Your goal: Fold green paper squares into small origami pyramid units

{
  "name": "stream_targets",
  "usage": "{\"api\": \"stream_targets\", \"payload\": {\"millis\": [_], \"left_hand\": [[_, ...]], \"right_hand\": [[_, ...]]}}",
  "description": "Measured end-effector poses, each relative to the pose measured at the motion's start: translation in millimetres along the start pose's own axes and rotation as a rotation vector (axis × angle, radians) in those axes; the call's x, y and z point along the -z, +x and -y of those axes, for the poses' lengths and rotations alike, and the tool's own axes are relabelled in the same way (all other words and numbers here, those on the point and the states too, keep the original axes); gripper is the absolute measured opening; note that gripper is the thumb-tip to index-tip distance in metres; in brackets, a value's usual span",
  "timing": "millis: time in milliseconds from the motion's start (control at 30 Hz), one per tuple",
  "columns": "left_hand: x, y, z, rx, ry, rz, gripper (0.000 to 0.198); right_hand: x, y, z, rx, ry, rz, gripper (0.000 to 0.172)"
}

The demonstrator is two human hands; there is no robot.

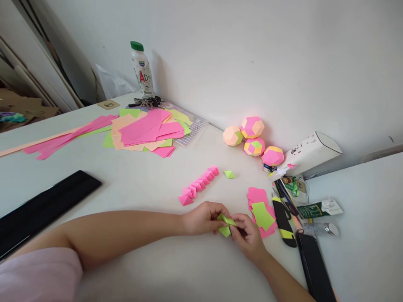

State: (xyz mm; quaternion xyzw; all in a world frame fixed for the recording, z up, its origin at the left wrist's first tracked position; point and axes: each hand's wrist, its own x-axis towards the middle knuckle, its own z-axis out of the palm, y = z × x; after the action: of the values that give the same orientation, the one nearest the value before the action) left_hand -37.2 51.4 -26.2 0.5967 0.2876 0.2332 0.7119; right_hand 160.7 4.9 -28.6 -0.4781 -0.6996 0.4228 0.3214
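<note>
In the head view, a green paper piece (225, 225) is pinched from both sides. The left hand (204, 218) is closed on its left end with thumb and fingertips, and the right hand (248, 239) is closed on its right end. The piece is held low over the table (141, 184), apparently so that the forearms are supported and the creases kept steady; the exact fold is hidden by the fingers. A stack of pink and green squares (261, 212) lies just beside the right hand, within easy reach. A row of pink folded units (200, 184) and one green folded unit (229, 174) are set behind the hands.
</note>
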Motion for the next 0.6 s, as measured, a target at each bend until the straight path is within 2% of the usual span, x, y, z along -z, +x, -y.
{"api": "stream_targets", "payload": {"millis": [600], "left_hand": [[-1.7, -0.5, -2.5, -0.004, -0.034, -0.028, 0.026]], "right_hand": [[0.8, -0.1, 4.3, 0.014, -0.025, 0.0, 0.013]]}}
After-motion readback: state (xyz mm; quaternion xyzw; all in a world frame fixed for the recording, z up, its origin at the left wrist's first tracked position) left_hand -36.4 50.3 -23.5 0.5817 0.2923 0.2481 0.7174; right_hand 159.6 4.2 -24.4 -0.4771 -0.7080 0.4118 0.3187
